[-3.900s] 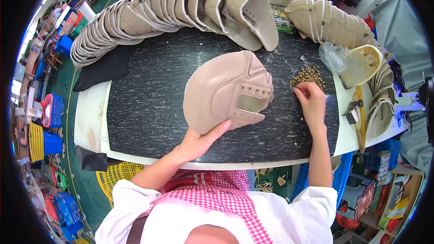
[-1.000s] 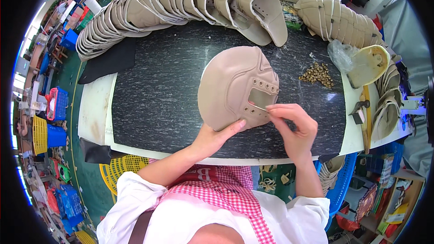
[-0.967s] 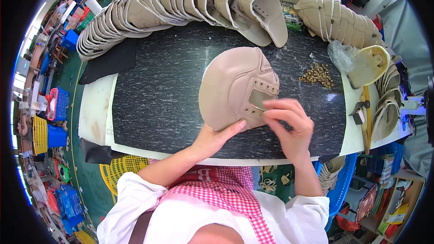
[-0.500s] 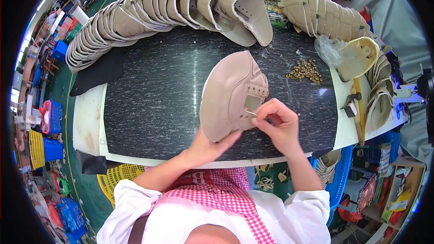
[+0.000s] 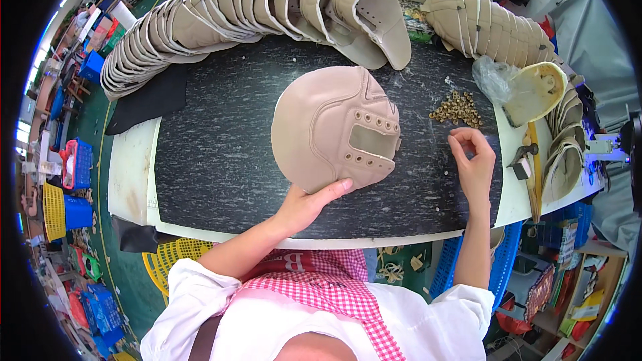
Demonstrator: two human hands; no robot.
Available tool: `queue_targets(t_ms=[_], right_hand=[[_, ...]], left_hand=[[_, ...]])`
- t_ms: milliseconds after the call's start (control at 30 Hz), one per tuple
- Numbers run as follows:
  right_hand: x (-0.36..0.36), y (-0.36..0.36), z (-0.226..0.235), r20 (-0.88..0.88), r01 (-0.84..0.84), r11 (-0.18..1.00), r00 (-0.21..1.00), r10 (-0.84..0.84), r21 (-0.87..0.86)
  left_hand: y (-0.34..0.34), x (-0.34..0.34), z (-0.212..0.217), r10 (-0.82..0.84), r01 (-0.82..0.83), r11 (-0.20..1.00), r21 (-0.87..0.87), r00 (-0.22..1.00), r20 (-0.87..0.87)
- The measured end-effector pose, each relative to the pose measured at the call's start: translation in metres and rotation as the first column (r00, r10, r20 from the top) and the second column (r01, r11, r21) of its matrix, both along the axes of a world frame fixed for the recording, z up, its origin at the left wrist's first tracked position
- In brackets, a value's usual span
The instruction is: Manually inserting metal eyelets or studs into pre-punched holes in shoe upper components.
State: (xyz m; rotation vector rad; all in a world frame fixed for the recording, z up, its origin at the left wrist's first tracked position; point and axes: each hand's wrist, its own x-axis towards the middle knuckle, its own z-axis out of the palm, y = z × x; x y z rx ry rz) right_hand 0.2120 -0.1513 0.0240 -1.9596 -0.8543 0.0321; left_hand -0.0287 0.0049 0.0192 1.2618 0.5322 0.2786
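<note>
A beige shoe upper (image 5: 301,120) is tilted above the dark work mat, its toe end to the left and its lace opening to the right. Along both sides of that opening run eyelet holes, some ringed with metal. My left hand (image 5: 309,208) grips the upper's near lower edge, thumb on the outer face and the other fingers hidden beneath. Apart from it, my right hand (image 5: 475,160) hovers over the mat's right side, near a heap of small brass eyelets (image 5: 460,108). Its thumb and forefinger are closed together; whatever lies between them cannot be made out.
A long curved row of nested beige uppers (image 5: 221,10) lines the far left edge, with another stack (image 5: 491,27) at far right. Right of the mat (image 5: 214,154) are a clear plastic bag (image 5: 491,77), a cream tray (image 5: 535,93) and a hammer (image 5: 525,157).
My right hand has left the lace opening and moved right, toward the eyelets. In my left hand the upper has turned, showing its outer face and lace opening more fully.
</note>
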Motion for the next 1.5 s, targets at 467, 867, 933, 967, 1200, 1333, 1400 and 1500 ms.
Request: queue_targets(t_ms=[467,867,933,967,1200,1333,1400,1500], right_hand=[[-0.071,0.015,0.03,-0.362,-0.245,0.904,0.855,0.372,0.35],[-0.073,0.031,0.0,-0.456,-0.381,0.757,0.625,0.634,0.531],[-0.08,0.03,-0.002,-0.535,-0.287,0.752,0.557,0.635,0.593],[-0.082,0.029,-0.002,-0.602,-0.188,0.741,0.473,0.644,0.644],[0.002,-0.002,-0.005,0.396,0.106,0.975,0.918,-0.02,-0.196],[0.002,-0.006,-0.012,0.52,0.084,0.963,0.851,0.064,-0.255],[-0.015,-0.009,0.001,0.046,-0.007,0.994,0.999,0.012,-0.105],[-0.055,0.001,0.026,-0.412,-0.144,0.946,0.873,0.26,0.291]], left_hand=[[-0.003,0.0,-0.007,0.082,-0.047,0.968,-0.245,0.987,0.136],[-0.004,0.004,0.003,-0.147,0.126,0.975,0.184,0.983,0.108],[-0.007,0.009,-0.008,-0.194,0.157,0.963,0.218,0.968,0.159],[-0.008,0.011,-0.012,-0.234,0.179,0.95,0.256,0.951,0.204],[-0.007,0.007,0.001,-0.082,0.078,0.994,0.074,0.995,0.048],[-0.007,0.01,0.002,-0.04,0.037,0.998,0.043,0.998,0.053],[-0.006,0.01,0.001,-0.004,-0.001,0.998,0.065,0.996,0.086],[-0.004,0.007,-0.001,-0.007,0.006,1.0,0.01,0.997,0.081]])
